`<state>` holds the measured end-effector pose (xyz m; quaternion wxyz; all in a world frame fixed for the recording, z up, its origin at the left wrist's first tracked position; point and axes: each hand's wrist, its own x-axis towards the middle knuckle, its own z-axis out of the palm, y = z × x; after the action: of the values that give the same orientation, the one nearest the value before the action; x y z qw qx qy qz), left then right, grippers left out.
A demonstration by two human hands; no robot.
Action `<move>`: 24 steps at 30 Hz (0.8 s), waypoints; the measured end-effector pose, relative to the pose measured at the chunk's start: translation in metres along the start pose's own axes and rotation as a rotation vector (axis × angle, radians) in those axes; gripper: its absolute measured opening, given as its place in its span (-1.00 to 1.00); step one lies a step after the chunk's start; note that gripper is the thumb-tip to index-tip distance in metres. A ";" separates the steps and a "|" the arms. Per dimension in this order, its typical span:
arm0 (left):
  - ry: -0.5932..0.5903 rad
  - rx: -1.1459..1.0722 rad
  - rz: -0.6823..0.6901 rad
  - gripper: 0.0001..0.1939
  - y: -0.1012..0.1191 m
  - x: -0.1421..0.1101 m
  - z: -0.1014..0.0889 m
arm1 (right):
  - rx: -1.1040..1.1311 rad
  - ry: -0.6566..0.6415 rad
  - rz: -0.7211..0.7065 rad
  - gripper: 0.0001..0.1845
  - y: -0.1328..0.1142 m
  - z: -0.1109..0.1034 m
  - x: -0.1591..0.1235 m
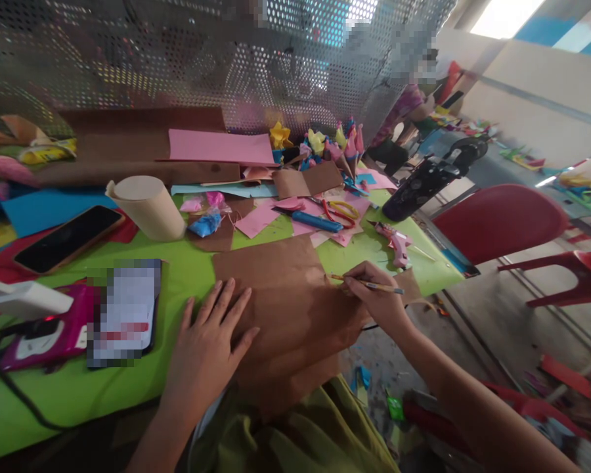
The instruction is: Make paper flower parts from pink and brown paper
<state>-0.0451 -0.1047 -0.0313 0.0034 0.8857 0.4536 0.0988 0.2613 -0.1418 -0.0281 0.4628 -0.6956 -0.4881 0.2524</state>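
A sheet of brown paper [285, 295] lies on the green table [187, 276] and hangs over its near edge. My left hand [209, 345] lies flat on the sheet's left part, fingers spread. My right hand [377, 295] is closed round a thin pencil [374, 284], whose tip rests at the sheet's right edge.
A pink glue gun [398, 243], red scissors [342, 211], a blue cutter [316, 221], a tan paper roll [148, 205], a phone [69, 238] and coloured paper scraps lie behind. A black bottle [426, 180] stands at the right edge. Red chairs [502, 220] are to the right. Another person sits beyond.
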 end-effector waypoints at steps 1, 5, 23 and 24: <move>-0.001 -0.001 -0.001 -0.46 0.000 0.000 0.000 | -0.002 -0.004 0.002 -0.86 -0.001 0.000 -0.001; -0.006 0.007 0.004 -0.44 0.001 0.000 -0.001 | 0.005 0.000 0.012 -0.88 -0.004 -0.001 -0.003; -0.002 0.018 0.010 -0.44 0.000 -0.001 0.000 | -0.115 -0.024 -0.058 -0.90 -0.007 -0.006 -0.017; -0.001 0.017 0.010 -0.44 0.000 -0.001 0.000 | -0.122 -0.022 -0.057 -0.90 -0.008 -0.006 -0.017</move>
<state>-0.0460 -0.1051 -0.0312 -0.0044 0.8880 0.4500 0.0943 0.2561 -0.1593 -0.0199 0.4214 -0.7054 -0.5273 0.2164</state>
